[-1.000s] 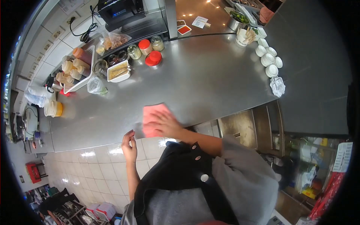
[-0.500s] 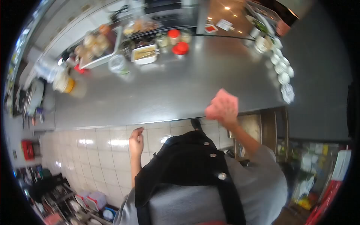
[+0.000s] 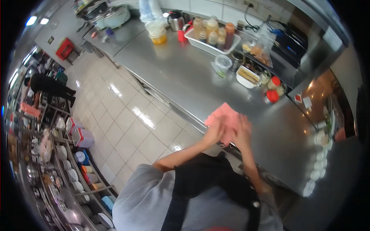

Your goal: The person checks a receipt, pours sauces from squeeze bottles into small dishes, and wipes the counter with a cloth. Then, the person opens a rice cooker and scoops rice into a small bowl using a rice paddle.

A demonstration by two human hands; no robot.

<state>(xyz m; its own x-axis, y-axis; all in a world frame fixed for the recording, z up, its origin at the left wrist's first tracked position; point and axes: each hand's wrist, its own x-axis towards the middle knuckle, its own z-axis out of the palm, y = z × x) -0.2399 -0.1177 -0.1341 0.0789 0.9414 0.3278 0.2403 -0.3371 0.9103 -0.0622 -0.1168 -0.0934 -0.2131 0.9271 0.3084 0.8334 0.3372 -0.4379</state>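
A pink cloth [image 3: 224, 112] is between my two hands, over the front edge of the steel counter [image 3: 169, 73]. My left hand [image 3: 216, 131] grips its left side, with the thumb and fingers partly hidden in the folds. On the right side my right hand [image 3: 243, 131] holds the cloth, its fingers curving over it. The fingers of both hands are somewhat blurred. Beyond the cloth stand a white dish [image 3: 246, 81] of yellowish food and jars with red lids [image 3: 272, 96].
A white basket [image 3: 210, 47] of sauce bottles sits at the back, near a clear plastic cup [image 3: 222, 63] and a tub of orange contents [image 3: 157, 36]. White cups [image 3: 318, 165] line the right end. Another person [image 3: 50, 86] is at far left, beyond shelves of plates [image 3: 72, 175].
My view has turned left. My left hand has come up from beside my body onto the cloth, which my right hand held alone before. The cloth is now more bunched.
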